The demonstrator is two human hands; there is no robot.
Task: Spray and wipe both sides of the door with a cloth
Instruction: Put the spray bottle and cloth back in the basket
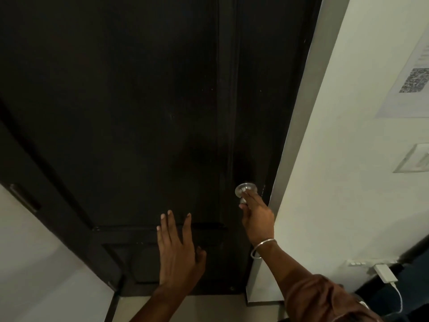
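A dark panelled door (pixel 144 117) fills most of the head view and stands in its frame. My left hand (pixel 178 249) lies flat against the lower door panel with the fingers straight and spread. My right hand (pixel 256 217), with a metal bangle on the wrist, grips the round silver door knob (pixel 243 189) near the door's right edge. No cloth or spray bottle is in view.
A white wall (pixel 336 159) runs along the right with a paper sheet bearing a QR code (pixel 415 80) and a switch plate (pixel 415 159). A white charger (pixel 385 274) is plugged in low at the right. The dark door frame (pixel 34 177) with a hinge runs along the left.
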